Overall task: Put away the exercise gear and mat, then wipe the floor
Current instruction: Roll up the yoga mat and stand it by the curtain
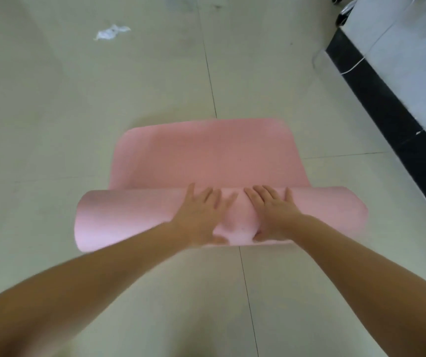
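A pink exercise mat (204,153) lies on the pale tiled floor, partly rolled. Its rolled part (119,217) runs left to right in the middle of the view, and a short flat stretch lies beyond it. My left hand (201,215) rests flat on top of the roll, fingers spread and pointing away from me. My right hand (271,212) presses on the roll just to the right of it, fingers apart, thumb down at the near side. Both palms lie on the mat without closing around it.
A crumpled white cloth or paper (111,32) lies on the floor at the far left. A black baseboard (376,104) and a white wall run along the right, with a white cable (353,67) trailing near it. Tile joints cross the floor.
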`<state>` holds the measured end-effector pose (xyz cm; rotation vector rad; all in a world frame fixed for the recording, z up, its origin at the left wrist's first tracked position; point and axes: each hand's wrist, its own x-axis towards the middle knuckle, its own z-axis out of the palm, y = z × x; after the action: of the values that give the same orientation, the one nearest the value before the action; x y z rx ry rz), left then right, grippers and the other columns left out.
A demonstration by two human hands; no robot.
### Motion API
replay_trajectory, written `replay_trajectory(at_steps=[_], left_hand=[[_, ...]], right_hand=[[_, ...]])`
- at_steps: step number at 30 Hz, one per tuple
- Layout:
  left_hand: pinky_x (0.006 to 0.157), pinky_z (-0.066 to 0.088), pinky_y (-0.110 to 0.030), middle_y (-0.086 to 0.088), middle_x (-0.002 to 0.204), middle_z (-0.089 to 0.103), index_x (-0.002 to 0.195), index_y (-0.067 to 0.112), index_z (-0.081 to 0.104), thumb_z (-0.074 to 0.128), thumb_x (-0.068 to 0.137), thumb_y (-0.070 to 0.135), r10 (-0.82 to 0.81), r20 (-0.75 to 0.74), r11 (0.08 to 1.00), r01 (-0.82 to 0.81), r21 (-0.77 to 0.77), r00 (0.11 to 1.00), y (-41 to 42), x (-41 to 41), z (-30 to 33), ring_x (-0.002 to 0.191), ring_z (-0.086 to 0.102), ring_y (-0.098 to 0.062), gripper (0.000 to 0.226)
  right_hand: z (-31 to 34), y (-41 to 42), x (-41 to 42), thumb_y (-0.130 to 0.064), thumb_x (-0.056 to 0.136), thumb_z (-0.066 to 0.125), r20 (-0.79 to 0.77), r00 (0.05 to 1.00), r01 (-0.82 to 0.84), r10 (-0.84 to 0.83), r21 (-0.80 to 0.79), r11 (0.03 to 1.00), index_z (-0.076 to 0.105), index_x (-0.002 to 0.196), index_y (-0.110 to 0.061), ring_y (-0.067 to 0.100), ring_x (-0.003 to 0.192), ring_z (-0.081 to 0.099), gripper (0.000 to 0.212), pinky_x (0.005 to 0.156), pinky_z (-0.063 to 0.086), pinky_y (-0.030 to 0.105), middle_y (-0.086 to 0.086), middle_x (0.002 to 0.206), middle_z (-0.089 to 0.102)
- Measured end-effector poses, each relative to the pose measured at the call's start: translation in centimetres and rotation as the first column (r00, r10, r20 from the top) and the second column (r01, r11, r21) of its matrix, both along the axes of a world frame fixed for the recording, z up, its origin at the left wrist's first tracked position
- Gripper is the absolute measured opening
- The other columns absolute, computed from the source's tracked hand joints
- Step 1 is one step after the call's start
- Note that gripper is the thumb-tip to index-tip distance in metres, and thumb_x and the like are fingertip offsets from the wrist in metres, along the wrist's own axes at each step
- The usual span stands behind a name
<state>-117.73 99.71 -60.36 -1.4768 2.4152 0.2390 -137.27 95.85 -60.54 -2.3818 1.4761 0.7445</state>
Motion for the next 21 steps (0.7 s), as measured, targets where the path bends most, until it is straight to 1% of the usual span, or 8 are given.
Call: replay_trajectory(at_steps=[2, 5, 7, 9, 12, 14, 17, 21], left_hand=[[0.112, -0.002, -0.062, -0.018, 0.157, -0.013, 0.146, 0.026, -0.023, 0.057, 0.078, 0.064, 0.025, 0.020, 0.998, -0.026, 0.050, 0.999, 0.7, -0.1, -1.8, 0.145, -0.008, -0.034, 0.112], [0.111, -0.001, -0.061, -0.016, 0.158, -0.006, 0.147, 0.029, -0.019, 0.061, 0.076, 0.062, 0.070, -0.031, 0.995, -0.068, 0.068, 0.997, -2.3, 0.5, -2.4, 0.145, -0.004, -0.033, 0.112], [0.112, -0.002, -0.062, -0.014, 0.158, -0.001, 0.149, 0.029, -0.014, 0.063, 0.073, 0.064, 0.085, -0.077, 0.986, -0.072, 0.151, 0.993, -4.9, 1.1, -1.6, 0.146, -0.001, -0.031, 0.113], [0.111, -0.004, -0.064, -0.012, 0.159, -0.001, 0.149, 0.028, -0.012, 0.063, 0.071, 0.066, 0.090, -0.086, 0.972, -0.069, 0.223, 0.992, -7.2, 1.9, -1.0, 0.146, -0.001, -0.029, 0.114], [0.109, -0.009, -0.066, -0.010, 0.158, -0.018, 0.148, 0.027, -0.018, 0.062, 0.072, 0.068, 0.104, -0.062, 0.961, -0.084, 0.265, 0.993, -9.2, 2.3, -0.9, 0.145, -0.015, -0.029, 0.117], [0.107, -0.011, -0.067, -0.008, 0.155, -0.028, 0.146, 0.027, -0.023, 0.061, 0.074, 0.067, 0.104, -0.046, 0.965, -0.089, 0.247, 0.994, -9.7, 2.2, -0.9, 0.143, -0.023, -0.028, 0.118], [0.106, -0.013, -0.068, -0.009, 0.154, -0.030, 0.147, 0.026, -0.022, 0.060, 0.076, 0.065, 0.091, -0.038, 0.975, -0.081, 0.209, 0.995, -10.8, 2.1, -0.4, 0.141, -0.027, -0.030, 0.115], [0.105, -0.014, -0.067, -0.008, 0.154, -0.029, 0.149, 0.026, -0.015, 0.058, 0.078, 0.064, 0.031, 0.056, 0.989, -0.039, 0.144, 0.998, -12.6, 1.6, 0.9, 0.142, -0.027, -0.029, 0.109]], right_hand=[[0.5, -1.4, 0.4, -0.055, 0.073, 0.069, -0.035, 0.999, 0.009, -0.007, 0.060, 0.998, -0.014, 0.150, -0.022, 0.022, 0.147, -0.005, 0.117, 0.111, 0.002, 0.065, 0.003, 0.160, -0.007], [1.8, -2.1, 0.7, -0.055, 0.083, 0.058, -0.068, 0.997, 0.023, -0.021, 0.030, 0.999, -0.013, 0.150, -0.023, 0.023, 0.147, -0.006, 0.102, 0.112, -0.001, 0.065, 0.005, 0.160, -0.010], [2.8, -2.1, 0.7, -0.050, 0.093, 0.045, -0.079, 0.996, 0.030, -0.033, -0.033, 0.999, -0.013, 0.150, -0.021, 0.023, 0.147, -0.006, 0.087, 0.114, 0.001, 0.062, 0.007, 0.160, -0.010], [3.3, -2.2, 0.6, -0.044, 0.097, 0.039, -0.078, 0.994, 0.075, -0.078, -0.042, 0.996, -0.015, 0.150, -0.019, 0.024, 0.147, -0.008, 0.079, 0.115, 0.003, 0.059, 0.007, 0.160, -0.012], [3.1, -2.2, 1.0, -0.045, 0.094, 0.047, -0.091, 0.988, 0.133, -0.126, 0.084, 0.988, -0.024, 0.147, -0.018, 0.029, 0.144, -0.019, 0.093, 0.114, 0.003, 0.063, 0.007, 0.155, -0.028], [2.2, -2.5, 1.6, -0.048, 0.090, 0.053, -0.097, 0.977, 0.204, -0.192, 0.138, 0.969, -0.030, 0.144, -0.018, 0.031, 0.142, -0.025, 0.103, 0.112, 0.004, 0.066, 0.007, 0.150, -0.037], [1.7, -4.0, 2.5, -0.049, 0.087, 0.059, -0.099, 0.955, 0.292, -0.279, 0.161, 0.943, -0.030, 0.144, -0.020, 0.034, 0.141, -0.025, 0.109, 0.110, 0.005, 0.068, 0.007, 0.151, -0.036], [1.6, -7.2, 2.5, -0.044, 0.081, 0.069, -0.127, 0.963, 0.262, -0.238, 0.232, 0.937, -0.029, 0.145, -0.020, 0.035, 0.142, -0.022, 0.119, 0.110, 0.008, 0.069, 0.007, 0.153, -0.032]])
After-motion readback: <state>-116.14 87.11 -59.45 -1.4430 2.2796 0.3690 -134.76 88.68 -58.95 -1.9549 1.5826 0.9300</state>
